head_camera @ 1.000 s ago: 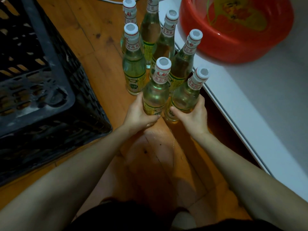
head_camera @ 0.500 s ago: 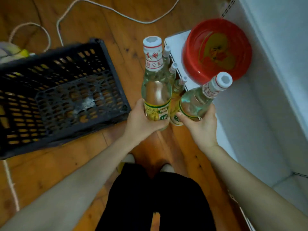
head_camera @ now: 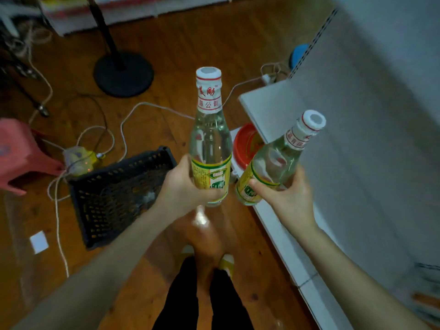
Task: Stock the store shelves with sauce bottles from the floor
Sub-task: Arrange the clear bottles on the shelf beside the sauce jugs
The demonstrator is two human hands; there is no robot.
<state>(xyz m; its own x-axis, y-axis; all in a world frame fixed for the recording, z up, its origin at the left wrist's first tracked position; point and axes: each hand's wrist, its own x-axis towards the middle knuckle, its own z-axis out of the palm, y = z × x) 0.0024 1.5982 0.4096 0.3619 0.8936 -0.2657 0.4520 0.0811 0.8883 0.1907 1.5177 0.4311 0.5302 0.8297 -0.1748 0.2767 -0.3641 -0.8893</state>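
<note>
Clear glass: I saw the left hand (head_camera: 183, 189) clamped round the upright bottle (head_camera: 210, 139), the right hand (head_camera: 289, 202) round the tilted bottle (head_camera: 276, 160), caps above the fingers (head_camera: 262, 186).

The one wide head camera looked steeply down, close over the left hand (head_camera: 182, 188) and right hand (head_camera: 289, 201); the floor (head_camera: 190, 44) lay farther off, the shelf (head_camera: 269, 108) at right.

Clear bottles (head_camera: 210, 139) wear yellow-green labels and white red-lettered caps; black latticed crate (head_camera: 114, 194), red basin (head_camera: 245, 145).
</note>
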